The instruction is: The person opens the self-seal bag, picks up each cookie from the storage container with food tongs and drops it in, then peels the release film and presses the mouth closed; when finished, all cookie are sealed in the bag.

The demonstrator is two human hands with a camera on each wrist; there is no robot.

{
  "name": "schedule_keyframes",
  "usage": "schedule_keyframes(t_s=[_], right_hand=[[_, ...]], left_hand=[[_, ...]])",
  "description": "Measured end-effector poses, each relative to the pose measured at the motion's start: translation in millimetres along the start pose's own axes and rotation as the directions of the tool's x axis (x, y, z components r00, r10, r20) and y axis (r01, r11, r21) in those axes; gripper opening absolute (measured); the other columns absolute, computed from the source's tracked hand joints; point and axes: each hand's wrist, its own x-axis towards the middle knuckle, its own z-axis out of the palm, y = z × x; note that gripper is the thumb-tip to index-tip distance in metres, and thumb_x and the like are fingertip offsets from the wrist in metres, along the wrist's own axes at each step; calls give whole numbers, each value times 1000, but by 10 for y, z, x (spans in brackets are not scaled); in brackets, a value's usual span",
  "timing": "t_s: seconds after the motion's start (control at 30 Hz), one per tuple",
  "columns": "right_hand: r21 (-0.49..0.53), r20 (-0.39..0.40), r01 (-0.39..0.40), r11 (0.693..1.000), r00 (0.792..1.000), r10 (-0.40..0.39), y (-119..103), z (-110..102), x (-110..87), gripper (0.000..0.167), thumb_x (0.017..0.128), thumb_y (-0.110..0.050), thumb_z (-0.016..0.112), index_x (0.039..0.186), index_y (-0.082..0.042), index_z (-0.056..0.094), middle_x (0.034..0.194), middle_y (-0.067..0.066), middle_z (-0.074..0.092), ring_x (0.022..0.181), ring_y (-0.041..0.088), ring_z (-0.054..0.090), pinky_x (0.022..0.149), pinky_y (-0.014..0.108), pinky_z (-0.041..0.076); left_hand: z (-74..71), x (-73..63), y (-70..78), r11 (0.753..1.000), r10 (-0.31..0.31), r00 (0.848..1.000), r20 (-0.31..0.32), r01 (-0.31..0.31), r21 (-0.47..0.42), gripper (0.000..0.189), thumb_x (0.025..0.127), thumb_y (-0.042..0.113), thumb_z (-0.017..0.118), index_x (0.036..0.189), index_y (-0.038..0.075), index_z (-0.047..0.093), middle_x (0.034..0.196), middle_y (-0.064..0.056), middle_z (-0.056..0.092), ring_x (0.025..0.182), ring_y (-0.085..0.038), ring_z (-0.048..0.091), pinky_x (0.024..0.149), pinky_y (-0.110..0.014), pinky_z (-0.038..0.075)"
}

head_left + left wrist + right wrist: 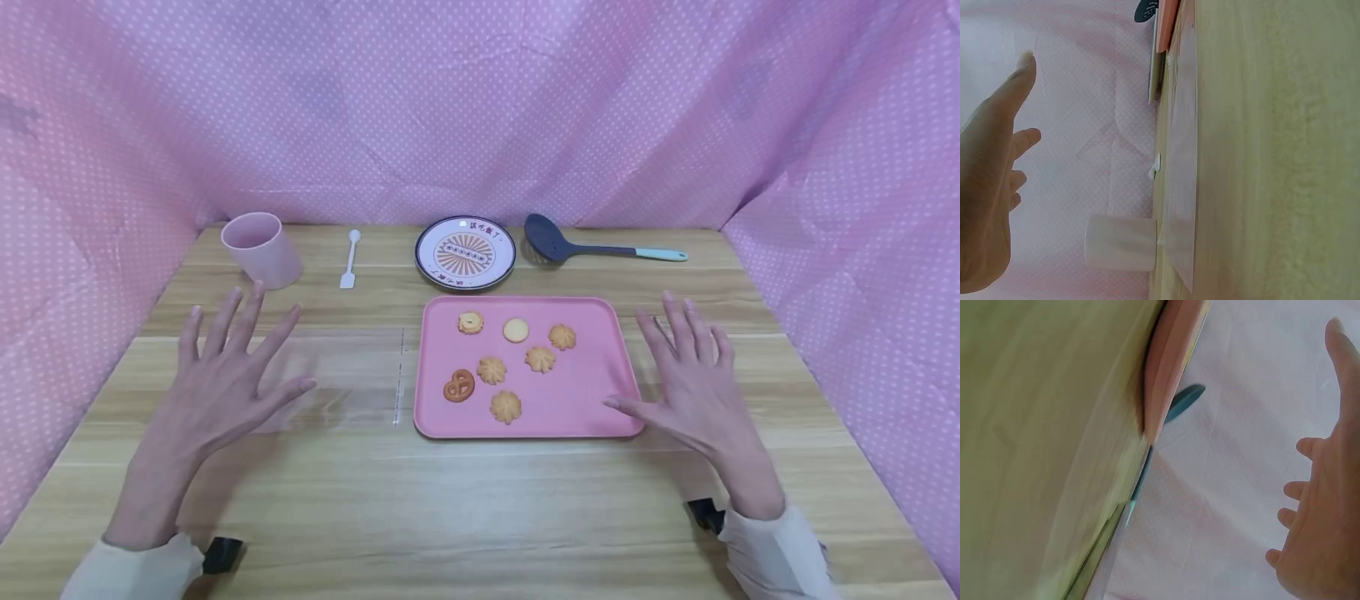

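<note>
My left hand [225, 375] hovers, fingers spread, above a clear plastic bag [352, 375] that lies flat on the table. In the left wrist view the same hand [991, 162] holds nothing. My right hand [693, 392] is also spread and empty, over the right edge of a pink tray [585, 408]. On the tray are a pretzel [459, 386], a plain round cookie [516, 330] and several flower-shaped cookies [506, 407]. Something thin, mostly hidden behind the right fingers, lies right of the tray; its kind cannot be told.
Along the back stand a pink cup [262, 250], a small white scoop-ended stick [351, 260], a patterned plate [466, 252] and a dark skimmer [551, 239] with a mint handle end. A pink dotted curtain [480, 108] closes off the back and sides of the wooden table [450, 517].
</note>
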Motion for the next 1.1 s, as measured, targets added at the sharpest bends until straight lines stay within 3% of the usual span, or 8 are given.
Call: schedule_keyframes(t_s=[0.13, 0.3, 0.43, 0.57, 0.7, 0.87, 0.97, 1.1], right_hand=[[32, 83, 34, 999, 996, -37, -137, 56, 137, 111, 85, -86, 51, 164, -13, 25, 170, 22, 13, 154, 44, 12, 115, 73, 13], [110, 150, 164, 980, 972, -179, -494, 217, 415, 95, 91, -64, 66, 161, -10, 32, 161, 24, 33, 148, 45, 27, 112, 72, 25], [214, 177, 284, 935, 930, -323, -820, 396, 648, 67, 96, -46, 70, 147, -6, 52, 147, 21, 52, 138, 40, 44, 111, 64, 34], [273, 237, 354, 895, 877, -419, -1136, 552, 828, 49, 101, -44, 64, 136, -9, 63, 137, 11, 60, 130, 31, 51, 110, 54, 39], [291, 300, 378, 879, 837, -458, -1406, 646, 968, 48, 104, -47, 60, 136, -12, 65, 138, 6, 60, 131, 27, 50, 112, 48, 38], [253, 360, 425, 869, 792, -492, -1639, 764, 1097, 51, 106, -49, 54, 144, -14, 59, 147, 4, 55, 139, 24, 45, 114, 44, 37], [233, 374, 444, 865, 780, -501, -1728, 826, 1140, 56, 105, -52, 52, 148, -15, 56, 153, 3, 52, 144, 24, 40, 116, 46, 35], [245, 394, 444, 862, 767, -507, -1793, 887, 1191, 61, 104, -54, 54, 151, -16, 53, 157, 2, 48, 147, 24, 36, 117, 47, 34]], left_hand=[[53, 38, 33, 998, 8, 999, 40, -6, -59, 82, 98, 61, 58, 162, 16, 35, 172, -19, 5, 156, -42, 4, 121, -65, -5], [214, 161, 137, 975, 40, 996, 84, -20, -219, 75, 100, 49, 63, 158, 10, 40, 164, -25, 28, 148, -50, 24, 115, -72, 14], [369, 283, 238, 952, 87, 990, 109, -50, -303, 62, 102, 40, 64, 151, 5, 48, 153, -29, 43, 139, -53, 38, 110, -72, 26], [501, 365, 316, 943, 135, 981, 140, -84, -322, 54, 103, 33, 64, 146, 2, 55, 149, -30, 49, 135, -52, 45, 111, -68, 33], [632, 423, 334, 940, 184, 973, 136, -134, -314, 48, 103, 28, 65, 141, 0, 60, 144, -29, 54, 133, -49, 49, 111, -65, 36], [794, 426, 297, 934, 257, 963, 76, -227, -277, 42, 99, 23, 70, 132, -2, 67, 138, -28, 60, 129, -47, 54, 110, -62, 39], [855, 407, 276, 928, 273, 961, 36, -253, -275, 41, 97, 22, 73, 129, -2, 68, 137, -27, 61, 128, -46, 56, 109, -62, 41], [895, 393, 265, 929, 257, 966, 29, -239, -281, 42, 97, 22, 73, 131, -2, 68, 139, -27, 60, 129, -46, 55, 110, -62, 39]])
